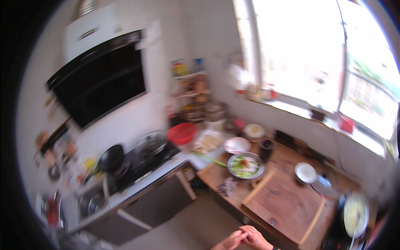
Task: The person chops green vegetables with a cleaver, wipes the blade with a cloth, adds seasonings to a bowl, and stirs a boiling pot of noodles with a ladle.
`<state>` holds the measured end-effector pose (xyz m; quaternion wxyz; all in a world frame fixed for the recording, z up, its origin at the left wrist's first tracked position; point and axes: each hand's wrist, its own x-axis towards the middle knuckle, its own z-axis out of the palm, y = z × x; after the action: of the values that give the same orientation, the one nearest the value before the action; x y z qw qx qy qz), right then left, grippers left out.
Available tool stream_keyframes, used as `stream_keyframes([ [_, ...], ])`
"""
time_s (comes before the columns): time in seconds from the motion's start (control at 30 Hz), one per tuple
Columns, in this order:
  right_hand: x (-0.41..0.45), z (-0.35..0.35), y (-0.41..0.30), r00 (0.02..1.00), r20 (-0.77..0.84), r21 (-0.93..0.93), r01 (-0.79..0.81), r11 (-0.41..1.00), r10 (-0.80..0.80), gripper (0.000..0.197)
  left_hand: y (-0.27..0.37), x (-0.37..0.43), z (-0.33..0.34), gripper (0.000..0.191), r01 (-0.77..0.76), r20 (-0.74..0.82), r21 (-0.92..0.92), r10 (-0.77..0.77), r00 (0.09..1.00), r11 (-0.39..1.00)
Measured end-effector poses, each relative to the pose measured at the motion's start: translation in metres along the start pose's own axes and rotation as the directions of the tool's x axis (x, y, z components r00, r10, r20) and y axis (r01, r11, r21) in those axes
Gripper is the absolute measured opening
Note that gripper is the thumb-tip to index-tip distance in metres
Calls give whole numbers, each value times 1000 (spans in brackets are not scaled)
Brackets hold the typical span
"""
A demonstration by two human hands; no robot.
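Note:
At the bottom edge, my left hand [232, 240] and my right hand [253, 238] meet with their fingers touching. Blur hides whether anything small sits between them. Just beyond them lies a large wooden board [286, 204] with raised edge strips, on a wooden table [215, 179]. Past the board's left side stands a metal bowl [245, 165] of chopped green and white food with some red on top. A crumpled cloth [227, 187] rests near the table's front edge. A white bowl [306, 172] sits behind the board.
A pan of pale food [356, 215] with a utensil stands at the right. Left are a gas stove [137, 167], a dark wok [111, 158], a sink [92, 201] and a range hood [100, 78]. A red basin [182, 133] sits in the corner. Floor [200, 215] shows between counter and table.

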<state>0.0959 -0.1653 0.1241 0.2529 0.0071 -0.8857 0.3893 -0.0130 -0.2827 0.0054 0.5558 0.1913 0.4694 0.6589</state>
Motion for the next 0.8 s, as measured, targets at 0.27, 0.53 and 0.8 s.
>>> stream_keyframes([
  [0.27,-41,8,29,998,6,74,-63,995,62,29,34,-2,70,25,152,-16,89,-152,988,984],
  [0.53,-81,10,33,991,43,111,-129,985,124,22,16,4,125,25,377,100,140,-392,915,916],
  [0.8,-80,5,31,983,92,166,-175,970,162,22,18,-3,140,25,418,105,162,-437,893,894],
])
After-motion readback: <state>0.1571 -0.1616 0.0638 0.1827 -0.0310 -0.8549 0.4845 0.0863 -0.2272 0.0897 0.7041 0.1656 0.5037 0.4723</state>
